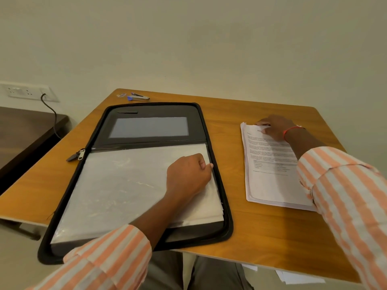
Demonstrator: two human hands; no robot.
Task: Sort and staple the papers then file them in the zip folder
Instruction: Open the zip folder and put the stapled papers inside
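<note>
Head view cuts both forearms off at the near edge, and the right striped cuff (326, 185) hides the near right corner of the papers (270, 181). The near left corner of the zip folder (199, 114) lies under the left striped cuff (109, 254) and overhangs the tabletop (251, 233). We cannot make out the small purple thing (121, 95) at the far edge, just left of the stapler (139, 97). A few white sheets (297, 277) on the floor show only partly past the tabletop's near edge.

Print covers the top sheet: a bold heading, paragraphs and a small table, all too blurred for us to read a word.

The zip folder lies open and flat on the left of the tabletop. It is black, with a grey window panel in its far half and a clear pocket (125, 185) over white paper in its near half. Its zipper pull (78, 155) rests at the left edge. The papers form a white, slightly uneven stack to the right, apart from the folder.

The left hand (188, 174) rests on the pocket, its grip narrow, thumb and forefinger pinching the pocket's right edge. The right hand (276, 127) lies on the far end of the stack, its grip closed on the top sheet's far edge.
</note>
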